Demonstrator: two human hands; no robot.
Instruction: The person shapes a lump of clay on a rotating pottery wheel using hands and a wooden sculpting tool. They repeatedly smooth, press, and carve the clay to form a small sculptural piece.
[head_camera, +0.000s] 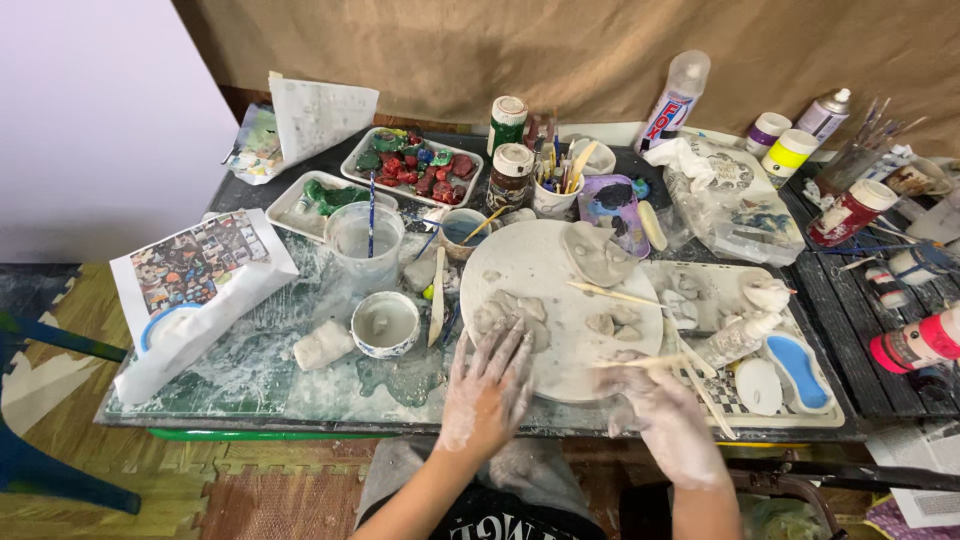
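My left hand (487, 390), coated in grey clay, lies flat with fingers spread on the near left edge of a round white board (545, 270). Small grey clay pieces (610, 322) lie on the board, and a larger clay slab (598, 252) sits at its far side. My right hand (665, 410), also clay-smeared, rests at the board's near right edge and holds a thin wooden stick (640, 362). A second wooden stick (615, 293) lies across the board.
A small bowl of clay slip (385, 322), a plastic water cup with a brush (366, 240), trays of painted clay figures (415, 165), paint bottles (510, 175), a brush cup (556, 195), a tissue pack (195, 315) and a tray with sponges (795, 370) crowd the table. A dark slatted table (860, 320) stands on the right.
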